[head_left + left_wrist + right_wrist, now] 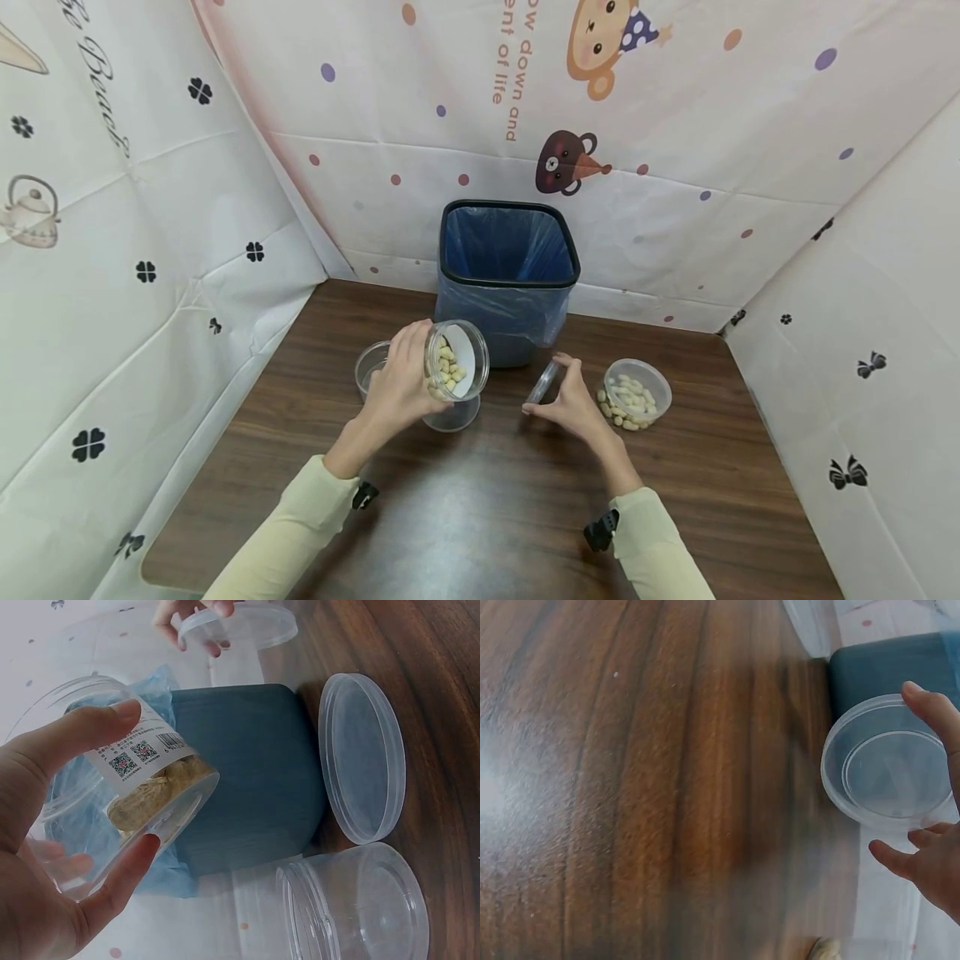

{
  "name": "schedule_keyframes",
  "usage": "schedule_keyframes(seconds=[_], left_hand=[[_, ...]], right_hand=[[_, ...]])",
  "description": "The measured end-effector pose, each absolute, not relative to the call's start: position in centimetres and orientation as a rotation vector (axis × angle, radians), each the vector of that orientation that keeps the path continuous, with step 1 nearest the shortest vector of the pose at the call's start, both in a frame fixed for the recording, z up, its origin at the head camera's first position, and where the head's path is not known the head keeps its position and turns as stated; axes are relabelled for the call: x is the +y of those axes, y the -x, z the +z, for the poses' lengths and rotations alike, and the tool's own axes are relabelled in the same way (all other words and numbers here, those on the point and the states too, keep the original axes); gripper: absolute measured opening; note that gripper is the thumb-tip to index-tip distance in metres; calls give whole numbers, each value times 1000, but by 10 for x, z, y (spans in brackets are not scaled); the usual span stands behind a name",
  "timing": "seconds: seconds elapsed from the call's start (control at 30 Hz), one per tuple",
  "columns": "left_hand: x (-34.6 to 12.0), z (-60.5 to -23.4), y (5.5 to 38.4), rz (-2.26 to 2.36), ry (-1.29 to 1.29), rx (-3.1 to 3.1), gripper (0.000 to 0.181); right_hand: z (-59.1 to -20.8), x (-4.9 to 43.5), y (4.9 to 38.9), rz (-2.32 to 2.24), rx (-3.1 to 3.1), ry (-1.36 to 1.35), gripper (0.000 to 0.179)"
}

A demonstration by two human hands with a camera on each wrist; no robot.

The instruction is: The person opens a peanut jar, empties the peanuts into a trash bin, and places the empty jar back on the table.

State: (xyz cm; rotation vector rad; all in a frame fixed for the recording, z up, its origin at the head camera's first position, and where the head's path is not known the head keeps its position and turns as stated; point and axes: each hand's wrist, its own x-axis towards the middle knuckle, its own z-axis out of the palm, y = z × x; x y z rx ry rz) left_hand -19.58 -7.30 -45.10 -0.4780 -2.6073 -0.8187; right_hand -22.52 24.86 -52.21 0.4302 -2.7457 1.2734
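My left hand (401,379) grips a clear plastic jar (154,754) round its side, thumb on a printed label with QR codes. The jar is tilted, and peanuts (448,367) lie in its lower part. Between the thumb and fingers of my right hand (576,408) is a clear round lid (543,385), held by its edge and tipped nearly on its side. Below the held jar, another clear lid (364,757) lies on the table. A clear jar without contents (356,907) stands beside it, partly hidden behind my left hand in the head view.
A blue-grey trash bin (502,321) lined with a plastic bag stands at the back of the wooden table (480,508). Right of my right hand stands a clear tub (660,383) of peanuts. Patterned white cloth (360,200) hangs behind and at both sides.
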Motion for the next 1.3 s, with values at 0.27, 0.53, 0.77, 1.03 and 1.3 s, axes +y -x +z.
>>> schedule_keyframes(seconds=[0.27,0.53,0.77,1.03,1.3], left_hand=[[-75,-452,195,-806,464,-2626,132],[-75,-453,195,-813,470,-2627,134],[-73,-455,192,-845,461,-2649,133],[-75,-457,192,-828,482,-2630,133],[-78,-458,193,-820,496,-2602,134]], right_hand=[[-530,258,228,1312,-2745,-296,105],[-523,264,225,1159,-2865,-178,111],[-533,264,223,1057,-3058,14,112],[-536,262,222,977,-3188,149,118],[-533,257,218,845,-3234,113,120]])
